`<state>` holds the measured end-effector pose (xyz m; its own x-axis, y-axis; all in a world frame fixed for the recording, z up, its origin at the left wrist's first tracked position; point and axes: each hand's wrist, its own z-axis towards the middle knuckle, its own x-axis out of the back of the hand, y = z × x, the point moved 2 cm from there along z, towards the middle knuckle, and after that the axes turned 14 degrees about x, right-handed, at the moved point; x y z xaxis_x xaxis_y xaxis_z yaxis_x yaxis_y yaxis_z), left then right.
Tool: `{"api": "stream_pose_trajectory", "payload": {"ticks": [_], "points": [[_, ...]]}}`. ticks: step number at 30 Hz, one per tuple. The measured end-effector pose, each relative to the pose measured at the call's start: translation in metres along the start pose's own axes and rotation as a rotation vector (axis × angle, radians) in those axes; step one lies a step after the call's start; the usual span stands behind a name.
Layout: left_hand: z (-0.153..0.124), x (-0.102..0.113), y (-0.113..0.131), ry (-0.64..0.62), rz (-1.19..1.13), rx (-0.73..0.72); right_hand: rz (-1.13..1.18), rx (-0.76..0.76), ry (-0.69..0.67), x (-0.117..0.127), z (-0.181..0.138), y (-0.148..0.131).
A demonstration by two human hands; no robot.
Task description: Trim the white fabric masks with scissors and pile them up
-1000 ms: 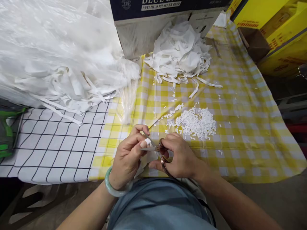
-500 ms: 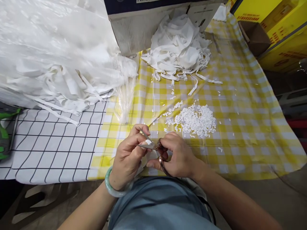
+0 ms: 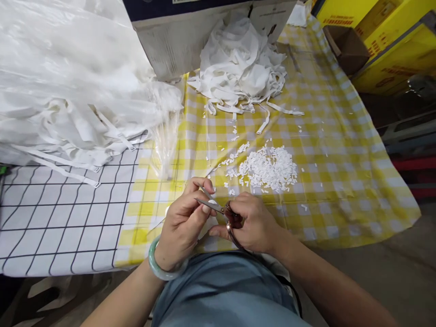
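Low in the middle of the head view, my left hand [image 3: 184, 222], with a green bangle at the wrist, is pinched on a thin white strap [image 3: 211, 202]. Only a short end of the strap shows; some white cloth hangs between my hands. My right hand [image 3: 257, 225] grips scissors [image 3: 214, 206] by their dark, coppery loops. Their blades point left, parted, with the strap end between them near my left fingertips. Just beyond my hands lies a heap of small white cut pieces [image 3: 270, 168], with more scattered around it.
Farther back, a pile of white strapped garments [image 3: 243, 68] leans against a cardboard box [image 3: 170, 50]. A clear plastic bag [image 3: 68, 59] of white garments covers the left. Yellow checked cloth [image 3: 340, 181] and white grid cloth [image 3: 68, 213] cover the table. Yellow boxes [image 3: 402, 59] stand at right.
The scissors' blades have come closer together around the strap end. My view has turned slightly, so the table's contents appear farther left. Both hands keep their holds.
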<state>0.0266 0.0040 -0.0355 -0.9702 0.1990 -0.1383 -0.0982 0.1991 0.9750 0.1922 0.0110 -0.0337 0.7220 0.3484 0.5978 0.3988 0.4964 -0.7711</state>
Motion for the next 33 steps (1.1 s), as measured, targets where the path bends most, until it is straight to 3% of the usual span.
{"api": "stream_pose_trajectory", "payload": {"ticks": [3, 7, 11, 14, 18, 19, 21, 23, 25, 27, 29, 33], "points": [[0.008, -0.008, -0.002, -0.058, 0.057, 0.015, -0.033, -0.091, 0.004, 0.006, -0.011, 0.005], [0.019, -0.019, -0.009, -0.105, 0.116, 0.037, -0.071, -0.335, -0.017, 0.011, -0.03, 0.014], [0.018, -0.006, -0.002, -0.09, 0.179, 0.06, -0.008, -0.454, 0.069, 0.022, -0.04, 0.019], [0.002, 0.033, 0.021, 0.057, 0.245, 0.006, -0.014, -0.291, 0.101, 0.027, -0.031, 0.012], [-0.037, 0.092, 0.036, 0.487, 0.59, -0.084, 0.034, 0.046, 0.012, -0.008, -0.003, -0.002], [-0.047, 0.1, 0.03, 0.508, 0.7, -0.07, 0.044, 0.115, -0.039, -0.024, 0.004, -0.006], [-0.065, 0.106, 0.01, 0.398, 0.835, 0.006, 0.024, 0.225, -0.151, -0.059, 0.016, -0.013], [-0.079, 0.102, -0.01, 0.249, 0.843, 0.08, -0.006, 0.288, -0.239, -0.089, 0.024, -0.022], [-0.088, 0.095, -0.014, 0.223, 0.79, 0.057, -0.018, 0.339, -0.256, -0.101, 0.031, -0.032], [-0.085, 0.089, 0.003, 0.255, 0.713, -0.02, -0.007, 0.397, -0.189, -0.093, 0.039, -0.044], [-0.066, 0.081, 0.037, 0.244, 0.656, -0.12, 0.004, 0.448, -0.043, -0.066, 0.054, -0.054], [0.026, 0.054, 0.13, 0.227, 0.665, -0.433, -0.054, 0.518, 0.312, 0.03, 0.114, -0.058]]}}
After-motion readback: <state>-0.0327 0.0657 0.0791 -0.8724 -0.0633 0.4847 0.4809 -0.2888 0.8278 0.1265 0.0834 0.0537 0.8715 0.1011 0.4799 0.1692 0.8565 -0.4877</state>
